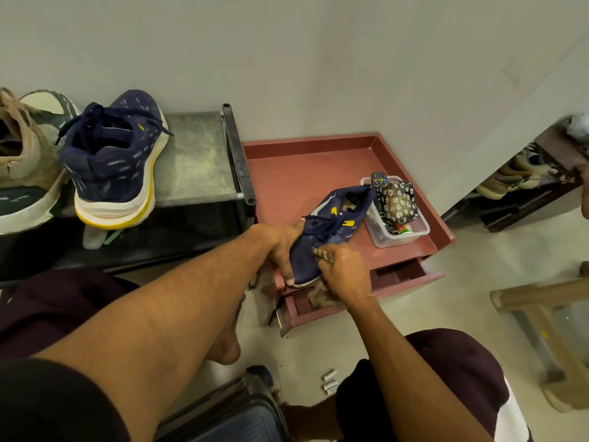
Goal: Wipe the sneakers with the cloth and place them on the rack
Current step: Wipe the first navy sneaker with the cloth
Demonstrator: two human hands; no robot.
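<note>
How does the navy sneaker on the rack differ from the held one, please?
The sneaker on the rack stands untouched on the black rack; the held sneaker is over the red cabinet, gripped by the left hand, the right hand pressing the cloth on it. The sneaker on the rack shows its heel and white-yellow sole; the held sneaker points its toe at the person. Both are navy with yellow marks.

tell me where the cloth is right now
Head view, right of centre: the cloth is gripped in the right hand, pressed on the navy sneaker that the left hand holds over the red cabinet.
</note>
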